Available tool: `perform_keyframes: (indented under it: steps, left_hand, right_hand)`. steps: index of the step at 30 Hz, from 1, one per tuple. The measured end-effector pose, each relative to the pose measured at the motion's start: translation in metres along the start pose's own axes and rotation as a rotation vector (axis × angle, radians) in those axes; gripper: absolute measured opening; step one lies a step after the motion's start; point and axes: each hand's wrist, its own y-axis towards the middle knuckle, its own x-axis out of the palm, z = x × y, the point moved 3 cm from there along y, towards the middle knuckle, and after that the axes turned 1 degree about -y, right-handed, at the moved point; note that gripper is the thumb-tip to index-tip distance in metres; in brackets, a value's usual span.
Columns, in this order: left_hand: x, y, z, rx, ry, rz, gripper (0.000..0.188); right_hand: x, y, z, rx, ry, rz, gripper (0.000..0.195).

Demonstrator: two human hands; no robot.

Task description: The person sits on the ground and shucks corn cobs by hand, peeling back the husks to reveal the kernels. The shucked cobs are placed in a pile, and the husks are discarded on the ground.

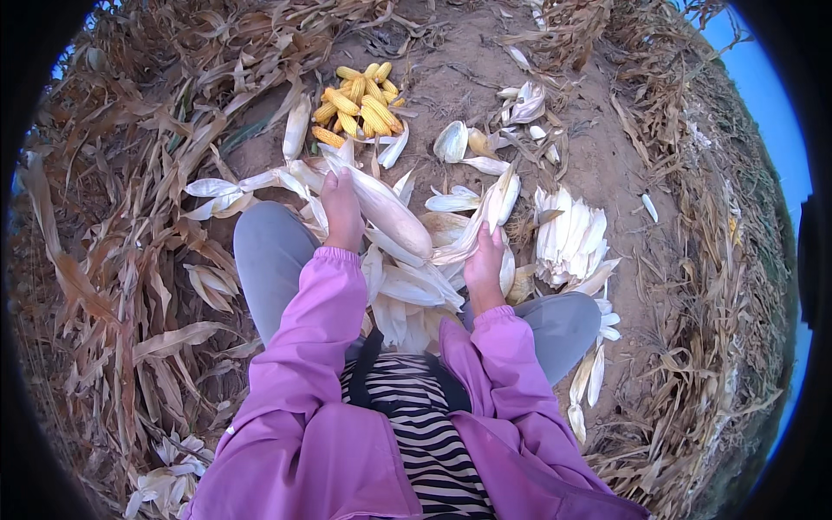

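Observation:
Between my knees, my left hand grips one end of an ear of corn in pale husk, which slants down to the right. My right hand holds a strip of dry husk that reaches toward the ear's lower end; whether the two are still joined I cannot tell. Loose corn husks lie in a heap beneath both hands. Beyond my left hand sits a pile of husked yellow corn cobs, with an ear still in its husk at its left.
A fanned bundle of white husks lies beside my right knee. More scattered husks lie on the bare soil ahead. Dry corn stalks and leaves are heaped along the left, and more dry stalks line the right.

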Motion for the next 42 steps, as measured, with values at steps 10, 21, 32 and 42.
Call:
perform_keyframes:
  steps: [10,21,32,42]
  left_hand:
    - [-0.025,0.010,-0.016,-0.342,-0.307,0.347,0.022]
    - [-0.041,0.026,-0.050,-0.425,-0.403,0.395,0.018]
    - [0.000,0.037,0.013,-0.087,-0.456,-0.094,0.013]
    - [0.031,-0.006,0.019,-0.238,-0.876,-0.649,0.020]
  right_hand:
    - [0.021,-0.028,-0.007,0.375,0.145,-0.325,0.009]
    - [0.027,-0.057,-0.015,0.490,-0.031,-0.311,0.016]
    - [-0.068,-0.043,0.025,0.433,-0.595,-0.233,0.028]
    - [0.065,-0.054,-0.002,0.587,-0.424,-0.734,0.067]
